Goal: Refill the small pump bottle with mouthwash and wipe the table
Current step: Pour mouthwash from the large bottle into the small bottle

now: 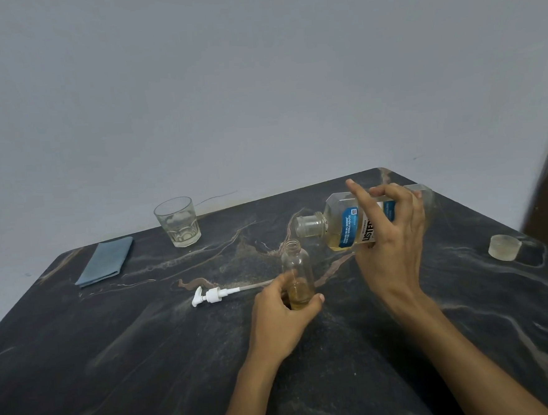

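Observation:
A small clear bottle (295, 264) stands upright on the dark marbled table (147, 362), open at the top, with a little yellow liquid in its base. My left hand (282, 317) grips its lower part. My right hand (390, 241) holds a clear mouthwash bottle (338, 225) with a blue label, tipped on its side, its open mouth just above and right of the small bottle's neck. Yellow liquid pools in its lower side. The white pump head (212, 295) with its tube lies flat on the table left of the small bottle.
A folded blue cloth (106, 261) lies at the back left. An empty glass tumbler (178, 222) stands near the wall. A translucent cap (505, 247) rests at the right edge. A grey wall lies behind the table.

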